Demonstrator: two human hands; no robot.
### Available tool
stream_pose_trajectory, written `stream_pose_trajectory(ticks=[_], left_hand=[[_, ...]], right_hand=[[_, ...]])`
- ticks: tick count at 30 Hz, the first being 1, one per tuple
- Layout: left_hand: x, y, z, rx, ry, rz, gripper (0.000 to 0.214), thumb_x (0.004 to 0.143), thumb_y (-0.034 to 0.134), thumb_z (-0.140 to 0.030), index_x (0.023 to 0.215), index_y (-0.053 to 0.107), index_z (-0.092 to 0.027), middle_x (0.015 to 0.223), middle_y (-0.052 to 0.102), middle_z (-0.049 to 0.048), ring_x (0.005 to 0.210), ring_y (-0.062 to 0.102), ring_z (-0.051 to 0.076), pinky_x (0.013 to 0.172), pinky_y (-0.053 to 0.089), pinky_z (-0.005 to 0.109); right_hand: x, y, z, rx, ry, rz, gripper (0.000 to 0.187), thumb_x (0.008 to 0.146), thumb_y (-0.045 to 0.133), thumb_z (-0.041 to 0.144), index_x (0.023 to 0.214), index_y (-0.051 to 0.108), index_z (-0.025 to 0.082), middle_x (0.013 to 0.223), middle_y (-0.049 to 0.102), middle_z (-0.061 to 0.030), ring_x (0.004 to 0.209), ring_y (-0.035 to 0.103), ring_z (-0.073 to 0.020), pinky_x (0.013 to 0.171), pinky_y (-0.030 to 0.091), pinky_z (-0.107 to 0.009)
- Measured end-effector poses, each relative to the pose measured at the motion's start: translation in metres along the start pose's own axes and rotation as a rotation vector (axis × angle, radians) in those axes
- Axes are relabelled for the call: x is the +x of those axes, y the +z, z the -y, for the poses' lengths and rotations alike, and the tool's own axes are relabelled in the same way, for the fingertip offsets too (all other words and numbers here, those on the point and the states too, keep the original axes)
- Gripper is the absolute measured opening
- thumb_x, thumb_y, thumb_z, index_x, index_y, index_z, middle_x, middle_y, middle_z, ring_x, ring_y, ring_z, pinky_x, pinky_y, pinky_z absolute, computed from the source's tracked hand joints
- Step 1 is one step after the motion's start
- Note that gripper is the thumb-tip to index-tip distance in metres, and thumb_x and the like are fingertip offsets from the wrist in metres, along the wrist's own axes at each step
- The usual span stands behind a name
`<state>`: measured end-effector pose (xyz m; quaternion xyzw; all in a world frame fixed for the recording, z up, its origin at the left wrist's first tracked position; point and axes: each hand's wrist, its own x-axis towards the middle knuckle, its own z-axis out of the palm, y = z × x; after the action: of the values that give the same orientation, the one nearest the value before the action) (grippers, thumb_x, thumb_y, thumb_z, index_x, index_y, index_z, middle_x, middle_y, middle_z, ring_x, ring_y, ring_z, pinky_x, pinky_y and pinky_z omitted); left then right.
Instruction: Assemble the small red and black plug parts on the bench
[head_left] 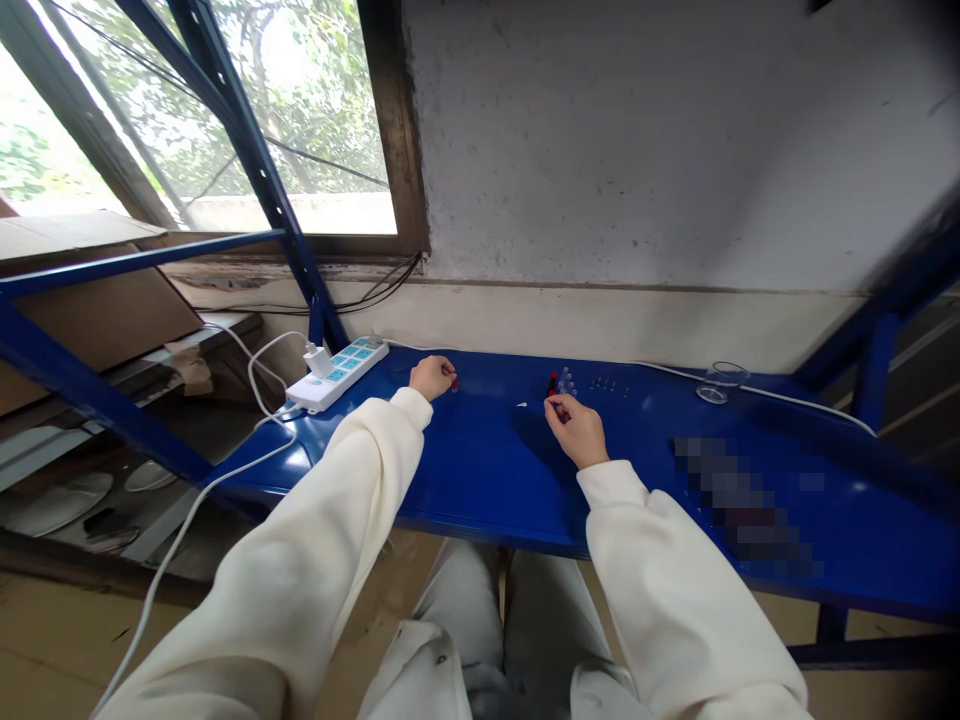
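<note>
My left hand [433, 378] is at the left part of the blue table [495, 470], fingers pinched together at a small red piece [454, 384]. My right hand [577, 428] hovers over the table's middle with thumb and fingertips pressed together; whatever they hold is too small to make out. Just beyond it are a small red and black item [553, 382] and a cluster of small clear plastic pieces [567, 381]. Several tiny dark pieces [604, 383] lie in a row to their right. A small white tip-like piece [523, 405] rests between my hands.
A white power strip [337, 376] with a plugged-in adapter and cable sits at the table's left end. A clear glass or plastic cup [726, 378] stands at the back right. A pixelated dark object [742, 505] lies at the right. Blue rack posts [277, 200] rise at the left.
</note>
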<state>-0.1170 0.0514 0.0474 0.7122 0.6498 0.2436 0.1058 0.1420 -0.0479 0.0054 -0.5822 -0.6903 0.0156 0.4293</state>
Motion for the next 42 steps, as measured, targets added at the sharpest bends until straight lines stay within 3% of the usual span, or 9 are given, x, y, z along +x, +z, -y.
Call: stream_pose_trajectory(ticks=[9, 16, 20, 23, 28, 31, 35, 42], left_hand=[[0.000, 0.000, 0.001, 0.008, -0.005, 0.007, 0.016, 0.066, 0.057, -0.022, 0.080, 0.064, -0.020, 0.083, 0.067, 0.0021, 0.083, 0.060, 0.017, 0.074, 0.044, 0.025], [-0.001, -0.001, 0.001, 0.015, -0.024, 0.014, 0.017, 0.067, 0.057, -0.024, 0.084, 0.062, -0.021, 0.087, 0.066, 0.0026, 0.086, 0.058, 0.018, 0.076, 0.043, 0.028], [-0.010, -0.007, -0.011, 0.086, -0.021, -0.134, 0.024, 0.071, 0.057, -0.030, 0.093, 0.059, -0.020, 0.102, 0.060, 0.0072, 0.100, 0.051, 0.025, 0.083, 0.038, 0.036], [-0.027, -0.009, -0.031, 0.121, 0.092, -0.282, 0.026, 0.078, 0.049, -0.028, 0.102, 0.055, -0.020, 0.110, 0.055, 0.0096, 0.107, 0.045, 0.025, 0.087, 0.032, 0.040], [-0.061, 0.008, -0.075, 0.100, 0.449, -0.268, 0.028, 0.084, 0.038, -0.026, 0.107, 0.053, -0.021, 0.113, 0.054, 0.0081, 0.104, 0.045, 0.021, 0.088, 0.029, 0.037], [-0.074, 0.029, -0.099, 0.072, 0.565, -0.269, 0.031, 0.086, 0.033, -0.024, 0.112, 0.050, -0.021, 0.115, 0.052, 0.0085, 0.106, 0.045, 0.020, 0.089, 0.028, 0.037], [-0.079, 0.060, -0.119, 0.067, 0.562, -0.214, 0.035, 0.085, 0.032, -0.021, 0.117, 0.047, -0.020, 0.118, 0.050, 0.0105, 0.107, 0.043, 0.021, 0.089, 0.030, 0.039], [-0.076, 0.094, -0.116, 0.153, 0.555, -0.100, 0.046, 0.082, 0.035, -0.017, 0.128, 0.036, -0.026, 0.131, 0.038, 0.0116, 0.117, 0.034, 0.027, 0.091, 0.030, 0.051]], right_hand=[[0.000, -0.004, 0.001, -0.032, 0.083, -0.235, 0.033, 0.082, 0.038, 0.042, 0.084, 0.060, 0.017, 0.063, 0.060, -0.0032, 0.056, 0.053, -0.0129, 0.055, 0.037, -0.023], [0.003, -0.006, -0.003, -0.045, 0.124, -0.288, 0.032, 0.082, 0.039, 0.040, 0.085, 0.060, 0.016, 0.064, 0.060, -0.0032, 0.057, 0.054, -0.0135, 0.057, 0.039, -0.024], [0.006, -0.011, -0.007, -0.037, 0.162, -0.346, 0.030, 0.082, 0.039, 0.039, 0.085, 0.058, 0.016, 0.065, 0.060, -0.0036, 0.059, 0.054, -0.0143, 0.059, 0.040, -0.025], [0.014, -0.014, -0.013, -0.043, 0.195, -0.394, 0.029, 0.082, 0.038, 0.038, 0.086, 0.057, 0.015, 0.069, 0.060, -0.0053, 0.062, 0.054, -0.0157, 0.062, 0.040, -0.027], [0.032, -0.014, -0.029, -0.072, 0.276, -0.433, 0.027, 0.080, 0.038, 0.032, 0.090, 0.055, 0.014, 0.074, 0.060, -0.0068, 0.068, 0.053, -0.0174, 0.065, 0.039, -0.029], [0.036, -0.012, -0.037, -0.115, 0.345, -0.363, 0.026, 0.077, 0.041, 0.027, 0.095, 0.055, 0.014, 0.076, 0.061, -0.0076, 0.074, 0.053, -0.0196, 0.067, 0.038, -0.031], [0.029, -0.010, -0.039, -0.232, 0.404, -0.149, 0.025, 0.072, 0.043, 0.020, 0.090, 0.059, 0.015, 0.085, 0.062, -0.0106, 0.082, 0.054, -0.0223, 0.068, 0.037, -0.033], [0.016, -0.009, -0.038, -0.341, 0.426, 0.002, 0.023, 0.069, 0.045, 0.020, 0.083, 0.064, 0.017, 0.089, 0.061, -0.0115, 0.088, 0.051, -0.0257, 0.072, 0.038, -0.039]])
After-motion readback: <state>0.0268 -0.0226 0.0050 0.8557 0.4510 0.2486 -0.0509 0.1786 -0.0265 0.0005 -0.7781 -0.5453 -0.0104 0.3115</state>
